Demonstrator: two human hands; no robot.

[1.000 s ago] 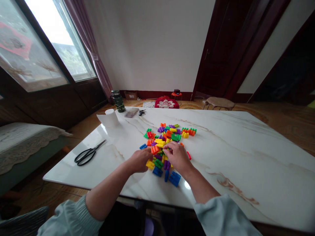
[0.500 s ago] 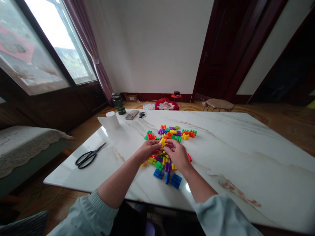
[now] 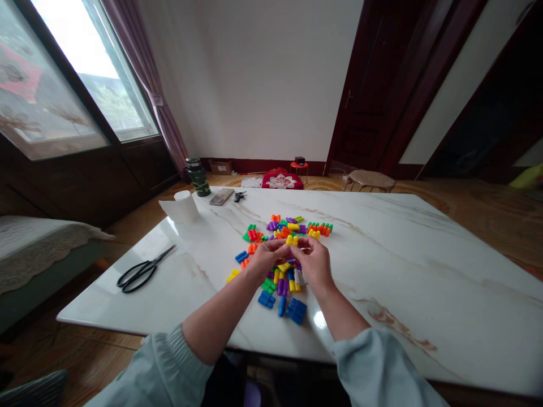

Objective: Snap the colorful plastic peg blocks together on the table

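Observation:
Both hands meet over a loose pile of plastic building blocks on the table. Between their fingertips is a yellow building block (image 3: 292,241), its knobs pointing up and away. My left hand (image 3: 267,257) is closed on its left side, and my right hand (image 3: 314,261) is closed on its right side. Fingers hide the block's lower part. Nearest the table's front edge lie several blue blocks (image 3: 296,311), with purple blocks (image 3: 282,286) and a green block (image 3: 268,284) just behind. Beyond the hands is a row of orange and green blocks (image 3: 320,228).
On the white marbled table (image 3: 403,271), black-handled scissors (image 3: 146,269) lie at the left. Farther back stand a paper roll (image 3: 185,207) and a camouflage flask (image 3: 198,177), with a phone (image 3: 222,196) and keys (image 3: 239,196) beside them. A round stool (image 3: 370,180) stands beyond the table.
The yellow block has turned from slanting lengthwise to lying crosswise between both hands. The hands have shifted slightly right over the pile, uncovering blocks at its left. The whole view has shifted a little.

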